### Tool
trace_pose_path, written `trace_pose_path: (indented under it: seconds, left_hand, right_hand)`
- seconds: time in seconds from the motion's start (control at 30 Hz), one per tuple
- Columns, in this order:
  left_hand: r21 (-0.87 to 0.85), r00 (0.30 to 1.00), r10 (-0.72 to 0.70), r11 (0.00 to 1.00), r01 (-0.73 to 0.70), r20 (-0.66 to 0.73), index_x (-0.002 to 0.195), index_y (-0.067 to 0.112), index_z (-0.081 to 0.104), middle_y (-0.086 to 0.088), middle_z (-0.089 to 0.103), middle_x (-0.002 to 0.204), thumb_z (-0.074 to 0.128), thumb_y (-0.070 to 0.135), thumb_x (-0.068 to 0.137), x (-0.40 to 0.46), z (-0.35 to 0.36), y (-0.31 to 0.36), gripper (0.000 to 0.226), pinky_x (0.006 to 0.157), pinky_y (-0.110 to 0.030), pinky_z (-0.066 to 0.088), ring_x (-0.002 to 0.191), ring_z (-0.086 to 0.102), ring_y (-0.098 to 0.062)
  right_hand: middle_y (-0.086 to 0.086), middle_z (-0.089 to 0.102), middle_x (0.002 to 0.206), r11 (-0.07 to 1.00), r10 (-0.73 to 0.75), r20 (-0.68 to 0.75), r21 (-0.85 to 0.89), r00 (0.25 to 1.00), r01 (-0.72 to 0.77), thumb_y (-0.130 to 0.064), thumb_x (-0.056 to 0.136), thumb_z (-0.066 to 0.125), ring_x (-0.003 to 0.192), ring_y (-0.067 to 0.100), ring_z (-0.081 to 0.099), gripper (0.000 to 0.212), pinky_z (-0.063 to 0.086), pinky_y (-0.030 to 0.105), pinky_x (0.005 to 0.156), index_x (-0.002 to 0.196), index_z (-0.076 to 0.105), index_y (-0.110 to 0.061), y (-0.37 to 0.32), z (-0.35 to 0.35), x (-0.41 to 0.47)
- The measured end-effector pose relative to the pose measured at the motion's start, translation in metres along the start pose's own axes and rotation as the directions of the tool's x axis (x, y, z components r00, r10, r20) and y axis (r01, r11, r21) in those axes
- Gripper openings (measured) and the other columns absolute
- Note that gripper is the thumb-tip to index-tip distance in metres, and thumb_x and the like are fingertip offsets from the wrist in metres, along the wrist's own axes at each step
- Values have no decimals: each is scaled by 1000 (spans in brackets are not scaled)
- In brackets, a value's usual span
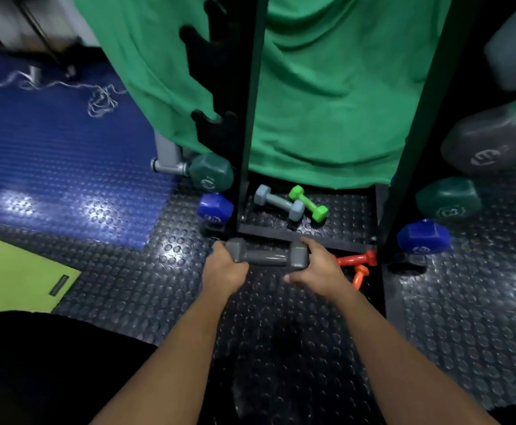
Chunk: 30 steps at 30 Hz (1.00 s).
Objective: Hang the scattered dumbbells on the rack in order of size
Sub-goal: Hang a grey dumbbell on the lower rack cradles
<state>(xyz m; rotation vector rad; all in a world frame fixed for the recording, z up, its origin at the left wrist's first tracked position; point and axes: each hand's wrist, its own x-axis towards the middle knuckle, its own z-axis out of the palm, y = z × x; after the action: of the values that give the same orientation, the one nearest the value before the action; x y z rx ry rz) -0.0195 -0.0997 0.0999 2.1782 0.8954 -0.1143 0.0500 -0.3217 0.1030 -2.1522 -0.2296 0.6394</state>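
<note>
Two bare hands reach forward over the studded black floor [281,348] and hold one dark grey dumbbell [269,256] level between them. The left hand [224,266] curls its fingers round the dumbbell's left head; the right hand [318,268] grips the right head, thumb pointing inward below it. Just right of the right hand, two orange dumbbells [359,265] lie on the floor, touching each other. Just beyond the hands, inside the base of the black rack [250,118], a pale grey dumbbell [279,203] and a bright green dumbbell [309,203] lie side by side. Farther left and right of the hands, a blue dumbbell [423,237] hangs lowest on the rack, a dark green dumbbell [448,199] above it, and a large grey dumbbell [489,142] higher on the right. A green cloth [327,87] hangs behind the rack.
</note>
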Motion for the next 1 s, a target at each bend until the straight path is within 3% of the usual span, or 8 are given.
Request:
trace_pose_path:
  seconds: [0.1,0.2,0.37,0.47,0.63,0.77,0.87,1.0]
  left_hand:
    - [-61,998,21,998,-25,-60,115,25,59,6,66,97,85,22,78,-3,-47,10,45,81,-33,52,92,64,-19]
    - [-85,989,49,995,-61,-137,113,29,62,6,70,98,88,22,72,-8,-96,20,48,82,-38,58,89,67,-17]
    - [-187,971,102,972,-144,-217,113,35,60,9,69,102,89,24,74,-28,-155,34,50,80,-44,61,89,69,-16]
    - [-209,950,142,956,-204,-280,114,34,59,12,67,102,88,22,78,-40,-189,44,49,77,-37,57,90,67,-13]
    - [-196,908,217,933,-301,-359,120,29,66,12,72,102,92,21,74,-34,-249,62,53,86,-37,55,93,68,-12]
    - [-124,880,319,916,-381,-352,121,31,71,13,74,99,93,17,71,-9,-300,94,57,87,-35,54,93,68,-12]
    - [-93,877,380,902,-422,-293,122,29,71,8,76,102,93,22,64,21,-320,120,62,96,-41,57,98,71,-17]
    - [-143,865,417,873,-467,-279,132,16,67,1,73,115,91,12,71,60,-314,138,65,102,-42,54,108,68,-20]
  right_hand:
    - [-7,57,137,996,-71,-21,61,997,72,-35,61,99,119,15,59,112,51,34,100,155,40,-27,-38,-1,-8]
    - [-7,56,143,978,-168,-73,110,983,176,-44,58,98,127,17,57,115,48,44,111,156,39,-31,-76,1,-14]
    - [-6,51,152,939,-279,-146,165,949,301,-44,63,98,133,13,51,112,44,41,115,157,39,-34,-131,-3,-27]
    - [-13,50,151,909,-355,-181,164,917,384,-49,62,97,134,9,49,110,43,36,113,156,40,-41,-164,-7,-36]
    - [-16,56,137,797,-521,-212,226,826,561,-42,69,95,125,-7,54,87,45,24,107,143,51,-56,-217,-17,-46]
    - [-8,44,153,717,-618,-80,352,782,602,-9,90,80,137,9,53,84,52,29,104,154,41,-49,-236,-22,-41]
    - [-14,44,159,697,-613,-167,346,772,629,-4,92,74,145,10,45,80,41,46,119,151,44,-50,-247,-9,-30]
    - [-22,54,146,694,-526,-321,373,788,616,-6,89,80,132,5,57,76,48,40,113,143,53,-53,-258,7,-22]
